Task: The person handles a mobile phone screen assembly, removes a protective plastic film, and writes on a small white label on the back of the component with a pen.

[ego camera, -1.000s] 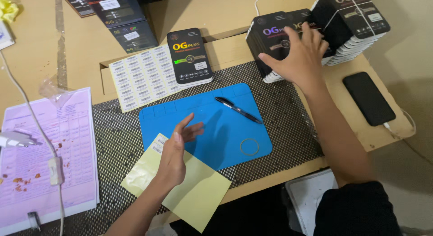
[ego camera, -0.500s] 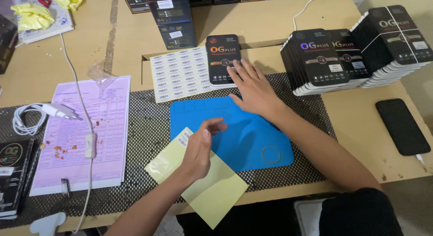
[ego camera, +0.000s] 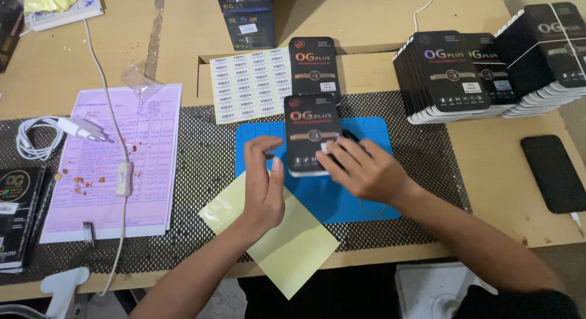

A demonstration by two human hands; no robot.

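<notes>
A flat black product box (ego camera: pixel 312 133) lies on the blue mat (ego camera: pixel 351 197) in front of me. My right hand (ego camera: pixel 360 169) rests on its lower right corner, fingers gripping the edge. My left hand (ego camera: pixel 264 183) hovers just left of the box with fingers apart and curled, holding nothing, above a yellow paper sheet (ego camera: pixel 287 246). A second black box (ego camera: pixel 314 68) lies beyond, next to a white sheet of small labels (ego camera: pixel 247 84). A pen's tip (ego camera: pixel 351 136) shows behind my right hand.
A stack of black boxes (ego camera: pixel 488 72) stands at the right. A black phone (ego camera: pixel 552 172) lies near the right edge. At left are a pink form (ego camera: pixel 119 160), a white charger with cable (ego camera: pixel 67 130) and more black boxes (ego camera: pixel 18 209).
My right hand came back from the stack at the right and set a black box down on the blue mat. The view shifted right. My left hand lifted off the yellow sheet.
</notes>
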